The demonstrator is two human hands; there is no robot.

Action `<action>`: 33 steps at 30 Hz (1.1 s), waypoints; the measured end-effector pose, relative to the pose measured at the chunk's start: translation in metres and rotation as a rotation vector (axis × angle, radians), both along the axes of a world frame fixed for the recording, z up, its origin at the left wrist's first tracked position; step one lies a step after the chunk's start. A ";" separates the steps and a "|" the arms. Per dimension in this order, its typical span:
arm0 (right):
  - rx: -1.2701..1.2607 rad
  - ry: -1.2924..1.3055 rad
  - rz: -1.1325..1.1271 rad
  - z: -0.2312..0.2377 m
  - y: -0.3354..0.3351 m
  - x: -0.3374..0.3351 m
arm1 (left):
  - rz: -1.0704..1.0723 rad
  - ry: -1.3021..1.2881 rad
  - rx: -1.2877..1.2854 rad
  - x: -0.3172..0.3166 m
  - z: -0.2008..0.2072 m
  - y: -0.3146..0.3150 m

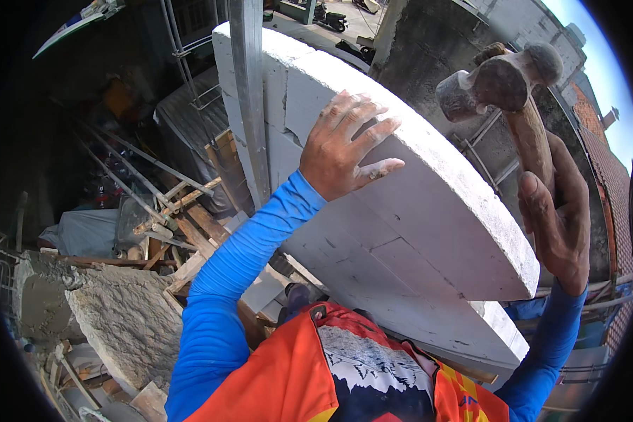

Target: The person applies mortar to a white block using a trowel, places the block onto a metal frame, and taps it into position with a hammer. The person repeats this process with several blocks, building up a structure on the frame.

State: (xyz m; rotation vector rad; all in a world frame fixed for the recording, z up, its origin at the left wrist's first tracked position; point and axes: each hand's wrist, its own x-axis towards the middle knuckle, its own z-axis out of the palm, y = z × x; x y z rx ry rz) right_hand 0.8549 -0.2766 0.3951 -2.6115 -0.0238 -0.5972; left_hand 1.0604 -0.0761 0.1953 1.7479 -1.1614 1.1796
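In my raised right hand (561,211), the fingers wrap round the wooden handle of a hammer (503,86) with a worn, dusty metal head, held up at the right above the wall. My left hand (348,144) rests with fingers spread on the top edge of a white block wall (415,204), touching its upper face. White dust coats the fingertips. The wall is built of large pale blocks with thin joints. Its top course ends at the right, where a lower course steps out beneath it.
A metal post (250,98) stands upright against the wall, left of my left hand. Wooden planks (197,225) and poles lie below at the left. A rough concrete slab (130,316) slopes at the lower left. Parked motorbikes (330,17) stand far off; a tiled roof (615,204) is at the right.
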 end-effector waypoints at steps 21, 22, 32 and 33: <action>-0.517 0.142 0.272 -0.027 0.044 0.198 | -0.233 0.101 0.163 -0.019 0.003 -0.053; -0.519 0.154 0.256 -0.024 0.038 0.200 | -0.238 0.103 0.166 -0.019 0.005 -0.053; -0.479 0.129 0.265 -0.032 0.038 0.204 | -0.256 0.112 0.128 -0.020 0.006 -0.051; -0.453 0.197 0.240 -0.020 0.041 0.202 | -0.269 0.102 0.111 -0.021 0.006 -0.052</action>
